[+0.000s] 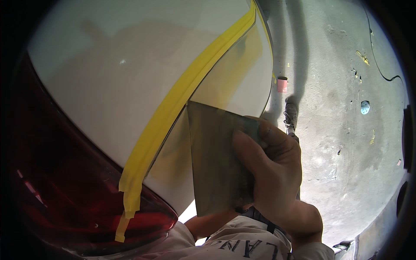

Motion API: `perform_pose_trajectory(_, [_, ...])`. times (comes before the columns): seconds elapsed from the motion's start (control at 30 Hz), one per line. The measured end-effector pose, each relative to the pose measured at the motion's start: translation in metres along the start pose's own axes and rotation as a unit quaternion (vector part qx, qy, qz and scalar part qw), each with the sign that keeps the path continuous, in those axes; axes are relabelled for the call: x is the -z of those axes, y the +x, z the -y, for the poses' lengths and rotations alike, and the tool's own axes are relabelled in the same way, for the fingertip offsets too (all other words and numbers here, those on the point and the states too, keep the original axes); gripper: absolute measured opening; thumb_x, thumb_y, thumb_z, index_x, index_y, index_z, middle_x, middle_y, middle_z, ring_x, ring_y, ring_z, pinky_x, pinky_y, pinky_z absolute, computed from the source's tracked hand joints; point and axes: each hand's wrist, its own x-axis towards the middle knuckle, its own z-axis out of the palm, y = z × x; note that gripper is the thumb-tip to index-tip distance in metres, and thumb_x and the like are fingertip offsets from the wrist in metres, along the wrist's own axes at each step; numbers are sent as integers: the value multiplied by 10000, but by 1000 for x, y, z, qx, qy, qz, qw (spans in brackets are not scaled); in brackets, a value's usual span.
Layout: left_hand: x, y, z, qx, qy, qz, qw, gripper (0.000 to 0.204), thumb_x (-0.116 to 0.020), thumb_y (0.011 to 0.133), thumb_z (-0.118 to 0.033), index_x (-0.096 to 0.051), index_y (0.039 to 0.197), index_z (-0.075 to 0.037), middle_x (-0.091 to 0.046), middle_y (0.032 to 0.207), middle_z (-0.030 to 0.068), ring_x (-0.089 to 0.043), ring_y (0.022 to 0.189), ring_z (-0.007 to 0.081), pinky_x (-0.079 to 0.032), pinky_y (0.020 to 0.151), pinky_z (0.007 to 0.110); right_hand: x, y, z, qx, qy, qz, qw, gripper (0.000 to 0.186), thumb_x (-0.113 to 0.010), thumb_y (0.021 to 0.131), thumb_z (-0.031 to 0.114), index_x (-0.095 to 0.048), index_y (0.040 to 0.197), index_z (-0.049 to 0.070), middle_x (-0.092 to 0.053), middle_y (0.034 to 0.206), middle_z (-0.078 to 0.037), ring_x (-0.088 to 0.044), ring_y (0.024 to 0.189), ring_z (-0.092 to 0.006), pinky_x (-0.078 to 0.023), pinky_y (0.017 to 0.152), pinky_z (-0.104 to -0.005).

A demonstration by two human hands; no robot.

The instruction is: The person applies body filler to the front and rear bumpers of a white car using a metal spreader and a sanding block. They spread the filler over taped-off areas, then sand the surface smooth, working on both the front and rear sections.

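Note:
My right hand (pixel 271 167) grips a flat, dark olive-grey rectangular sheet (pixel 214 160) by its right side, thumb on the face. The sheet's upper-left corner meets the seam beside yellow masking tape (pixel 174 110) on a white car body panel (pixel 108 86); I cannot tell whether it touches. A narrow section (pixel 227 82) right of the tape has yellowish patches. A red tail light (pixel 69 156) curves below the white panel, with tape ends over its edge. My left forearm (pixel 203 225) shows at the bottom; that hand is hidden behind the sheet.
Pale concrete floor (pixel 333 173) lies right of the car, with a pink block (pixel 282 86), a blue perforated disc (pixel 365 107), yellow scraps (pixel 363 57) and a black cable (pixel 380 73). My shoe (pixel 290 115) stands beside the panel's edge.

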Motion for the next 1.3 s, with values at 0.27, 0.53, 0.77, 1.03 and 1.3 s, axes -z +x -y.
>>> perform_pose_trajectory(0.27, [2, -6, -6, 5, 14, -1, 1000, 330, -475, 1124, -221, -600, 1342, -8, -711, 1163, 75, -687, 963, 107, -559, 826, 244, -12, -27, -2, -31, 14, 17, 999, 252, -670, 966, -10, -681, 1212, -64, -769, 1047, -115, -715, 933, -122, -569, 832, -266])
perform_pose_trajectory(0.53, [1, -9, -6, 8, 20, -3, 1000, 333, -474, 1125, -221, -597, 1348, -6, -711, 1161, 74, -688, 963, 108, -561, 821, 244, -13, -41, -3, -19, 3, 57, 998, 231, -701, 957, 6, -696, 1159, -106, -771, 951, -109, -689, 847, -85, -567, 740, -236])
perform_pose_trajectory(0.77, [4, -9, -3, 11, 23, 3, 1000, 337, -474, 1125, -221, -595, 1353, -5, -711, 1160, 74, -688, 962, 108, -562, 817, 243, -4, -21, 0, -3, 27, 2, 1000, 268, -682, 971, 49, -684, 1210, -71, -772, 1022, -116, -717, 893, -112, -564, 812, -253])
perform_pose_trajectory(1.03, [8, -8, 2, 7, 21, 8, 1000, 341, -474, 1125, -221, -592, 1358, -3, -711, 1158, 74, -689, 961, 108, -564, 812, 242, 3, -2, -8, 21, 2, 59, 998, 217, -666, 980, 51, -697, 1162, -64, -766, 981, -100, -711, 833, -93, -556, 733, -221])
perform_pose_trajectory(1.3, [10, -8, 0, -2, 24, 10, 1000, 345, -473, 1126, -221, -589, 1364, -1, -711, 1156, 74, -690, 961, 108, -565, 807, 241, 3, -26, -12, 0, 22, 66, 998, 251, -684, 963, 33, -678, 1194, -66, -763, 1010, -96, -698, 868, -102, -551, 786, -243])
